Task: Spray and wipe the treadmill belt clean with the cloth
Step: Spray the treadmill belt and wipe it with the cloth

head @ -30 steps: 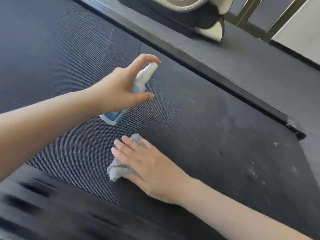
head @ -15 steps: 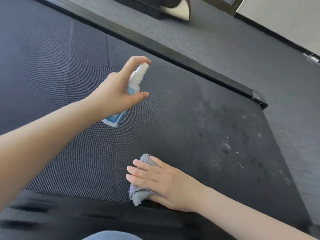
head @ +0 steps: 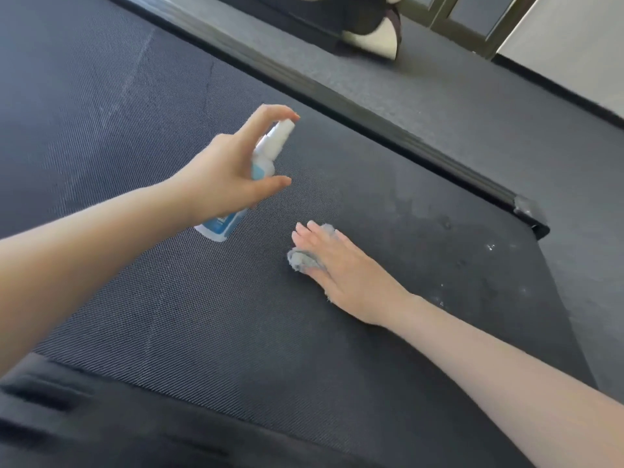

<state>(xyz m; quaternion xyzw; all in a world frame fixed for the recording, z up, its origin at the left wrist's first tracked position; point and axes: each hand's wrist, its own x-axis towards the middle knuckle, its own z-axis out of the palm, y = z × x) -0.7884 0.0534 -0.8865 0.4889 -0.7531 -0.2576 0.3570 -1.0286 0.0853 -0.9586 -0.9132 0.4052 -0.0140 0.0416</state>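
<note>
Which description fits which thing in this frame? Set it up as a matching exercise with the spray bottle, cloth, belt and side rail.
Things:
1. spray bottle
2. cloth
3. belt
4. side rail

Descriptions:
a. bunched under the flat fingers of the right hand
b. held tilted in the left hand, forefinger over its top
c. runs along the belt's far edge
d. dark woven surface with wet specks beyond the right hand

Pairs: 1-b, 2-a, 3-d, 4-c
</note>
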